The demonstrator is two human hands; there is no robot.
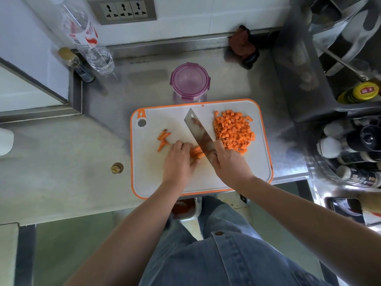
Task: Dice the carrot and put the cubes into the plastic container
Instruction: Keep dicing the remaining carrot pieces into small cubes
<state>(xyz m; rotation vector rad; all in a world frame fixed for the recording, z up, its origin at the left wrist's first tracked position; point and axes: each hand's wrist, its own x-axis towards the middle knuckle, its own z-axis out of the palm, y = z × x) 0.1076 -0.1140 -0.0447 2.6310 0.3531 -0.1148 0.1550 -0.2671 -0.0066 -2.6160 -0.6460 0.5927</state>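
The left hand (178, 159) clamped the carrot sticks (196, 152), judged stiff and light, under curled fingers; the right hand (228, 164) gripped the knife (201, 135).

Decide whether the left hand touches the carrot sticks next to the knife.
Touching. The head view shows the left hand holding down the carrot sticks.

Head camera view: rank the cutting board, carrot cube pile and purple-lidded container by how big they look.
Largest: cutting board.
Then carrot cube pile and purple-lidded container: about alike; container sits farther, so unranked.
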